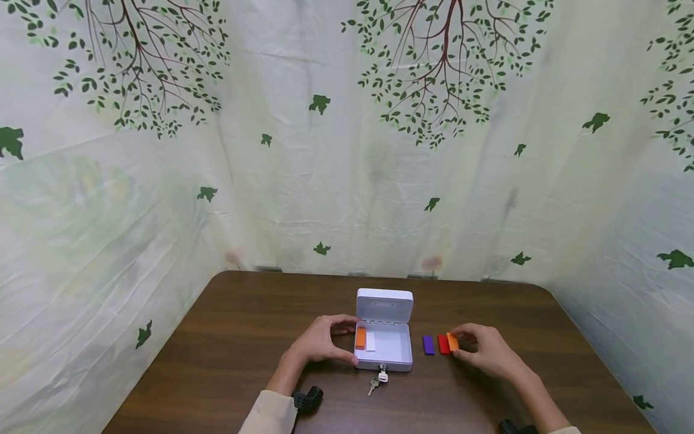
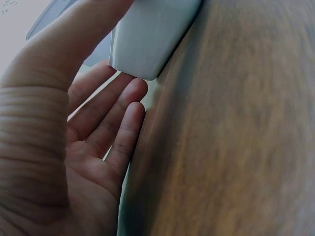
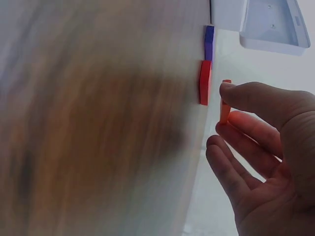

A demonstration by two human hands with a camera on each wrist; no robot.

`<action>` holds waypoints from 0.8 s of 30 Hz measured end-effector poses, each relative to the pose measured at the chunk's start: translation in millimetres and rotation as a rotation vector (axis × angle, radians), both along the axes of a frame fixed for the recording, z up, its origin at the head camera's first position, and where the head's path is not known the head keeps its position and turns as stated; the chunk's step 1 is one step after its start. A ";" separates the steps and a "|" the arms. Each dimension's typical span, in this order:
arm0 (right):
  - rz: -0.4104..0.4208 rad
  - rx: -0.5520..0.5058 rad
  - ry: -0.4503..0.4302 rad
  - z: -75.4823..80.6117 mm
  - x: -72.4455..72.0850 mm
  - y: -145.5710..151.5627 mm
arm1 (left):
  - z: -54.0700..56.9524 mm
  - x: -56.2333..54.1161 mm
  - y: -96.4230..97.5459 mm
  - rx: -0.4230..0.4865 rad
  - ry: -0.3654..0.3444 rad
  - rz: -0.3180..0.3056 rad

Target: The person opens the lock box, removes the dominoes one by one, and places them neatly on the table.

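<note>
A small white metal lockbox stands on the table with its lid raised. Inside, at the left, an orange block and a white block lie side by side. My left hand holds the box's left side, thumb at the front corner and fingers towards the back. To the right of the box, my right hand pinches another orange block between thumb and fingers. Right beside that block lies a red block, with a purple block nearer the box.
A key sits in the lock at the box's front, and a second key hangs from it onto the brown wooden table. Behind the table hangs a pale curtain printed with leaves and branches.
</note>
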State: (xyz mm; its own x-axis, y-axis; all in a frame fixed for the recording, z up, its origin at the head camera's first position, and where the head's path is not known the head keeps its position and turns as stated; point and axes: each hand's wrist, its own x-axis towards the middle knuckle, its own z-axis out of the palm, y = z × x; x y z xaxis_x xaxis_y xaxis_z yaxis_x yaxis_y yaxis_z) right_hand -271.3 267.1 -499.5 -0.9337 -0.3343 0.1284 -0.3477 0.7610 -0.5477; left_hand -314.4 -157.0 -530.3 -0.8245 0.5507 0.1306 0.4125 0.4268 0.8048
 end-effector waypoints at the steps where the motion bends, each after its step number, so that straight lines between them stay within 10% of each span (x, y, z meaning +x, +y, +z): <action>1: -0.006 0.001 -0.002 0.1 0.4 1.1 | -0.1 -0.1 0.2 0.002 -0.001 0.000; 24: -0.011 0.011 -0.076 -7.4 0.6 11.6 | -0.1 -0.1 -0.5 -0.003 0.007 -0.005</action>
